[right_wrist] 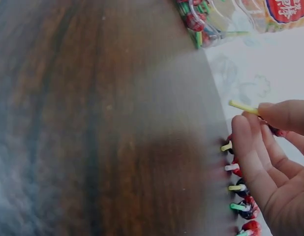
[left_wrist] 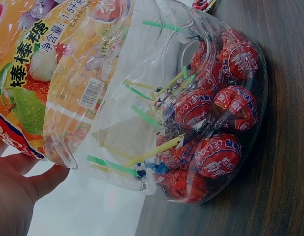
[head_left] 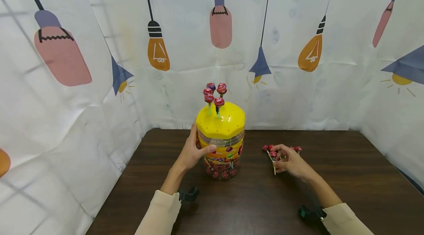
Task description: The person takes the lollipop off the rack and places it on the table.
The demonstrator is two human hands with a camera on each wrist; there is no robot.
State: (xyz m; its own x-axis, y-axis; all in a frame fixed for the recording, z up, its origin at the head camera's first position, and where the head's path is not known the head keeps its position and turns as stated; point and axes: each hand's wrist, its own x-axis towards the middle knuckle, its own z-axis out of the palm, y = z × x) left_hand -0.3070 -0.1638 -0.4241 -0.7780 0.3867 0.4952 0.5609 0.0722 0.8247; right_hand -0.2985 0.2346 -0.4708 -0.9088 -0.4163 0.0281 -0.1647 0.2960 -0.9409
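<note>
My left hand (head_left: 193, 150) grips the side of a clear plastic jar (head_left: 228, 150) with a yellow lid (head_left: 232, 119). Several red-wrapped lollipops (head_left: 219, 102) stand upright in the lid, heads up. More wrapped lollipops (left_wrist: 218, 155) lie inside the jar at its bottom, with green and yellow sticks among them. To the right of the jar, my right hand (head_left: 287, 161) pinches a lollipop by its yellow stick (right_wrist: 243, 106) between thumb and fingers. Its red head shows behind the fingers in the right wrist view.
A row of loose lollipops (right_wrist: 245, 211) lies on the dark wooden table (head_left: 258, 205) beside my right hand, partly covered by it in the head view. A white curtain (head_left: 192, 91) printed with lamps hangs behind and at both sides of the table.
</note>
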